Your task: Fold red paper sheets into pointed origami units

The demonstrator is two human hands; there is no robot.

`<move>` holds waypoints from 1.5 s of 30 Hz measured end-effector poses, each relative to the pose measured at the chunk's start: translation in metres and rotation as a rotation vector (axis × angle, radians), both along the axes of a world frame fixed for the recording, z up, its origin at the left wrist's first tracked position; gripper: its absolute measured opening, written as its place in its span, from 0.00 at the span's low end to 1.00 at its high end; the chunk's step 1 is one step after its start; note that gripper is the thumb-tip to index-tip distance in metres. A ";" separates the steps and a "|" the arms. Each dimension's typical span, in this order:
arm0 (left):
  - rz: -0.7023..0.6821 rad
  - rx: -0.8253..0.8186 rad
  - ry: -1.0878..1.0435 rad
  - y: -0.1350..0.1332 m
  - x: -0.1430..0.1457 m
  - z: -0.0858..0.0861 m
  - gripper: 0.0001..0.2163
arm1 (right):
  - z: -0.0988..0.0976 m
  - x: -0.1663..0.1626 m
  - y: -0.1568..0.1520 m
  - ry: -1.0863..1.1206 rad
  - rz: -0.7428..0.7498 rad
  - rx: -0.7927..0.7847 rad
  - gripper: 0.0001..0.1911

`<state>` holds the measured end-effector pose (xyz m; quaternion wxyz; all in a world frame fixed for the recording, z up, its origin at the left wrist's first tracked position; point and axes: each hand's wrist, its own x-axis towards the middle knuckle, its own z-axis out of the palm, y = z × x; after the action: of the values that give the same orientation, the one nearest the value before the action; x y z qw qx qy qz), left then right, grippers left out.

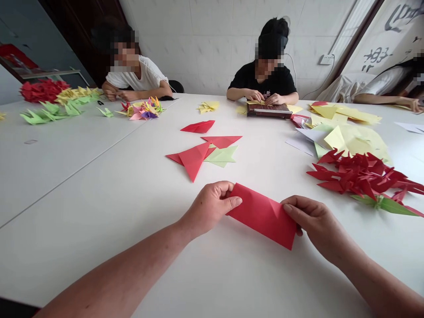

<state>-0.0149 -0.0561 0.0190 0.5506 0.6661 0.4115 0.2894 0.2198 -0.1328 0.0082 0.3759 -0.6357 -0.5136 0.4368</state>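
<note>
A red sheet of paper [263,215], folded into a long rectangle, lies on the white table [99,212] just in front of me. My left hand [212,206] pinches its left end, fingers curled over the edge. My right hand [314,221] grips the right end, thumb on top. Beyond the sheet lie several folded red and pale green triangles [205,155].
A heap of red folded cranes [361,174] sits at the right, with loose yellow sheets [356,139] behind it. Green, yellow and red cranes [53,104] pile up at far left. Two people fold paper across the table; a third person's arm rests at far right.
</note>
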 end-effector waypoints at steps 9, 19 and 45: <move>0.099 -0.084 -0.063 0.007 0.001 -0.005 0.08 | -0.006 0.006 0.004 0.270 0.024 -0.082 0.19; 0.112 0.161 -0.040 0.011 0.002 -0.009 0.02 | -0.001 0.000 -0.006 -0.594 0.034 0.716 0.06; -0.100 -0.174 -0.133 -0.028 0.017 0.008 0.12 | -0.002 -0.009 -0.009 0.033 0.040 0.316 0.18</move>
<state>0.0017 -0.0842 0.0266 0.6463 0.6147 0.3640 0.2681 0.2106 -0.1417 0.0064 0.4706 -0.5511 -0.5823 0.3684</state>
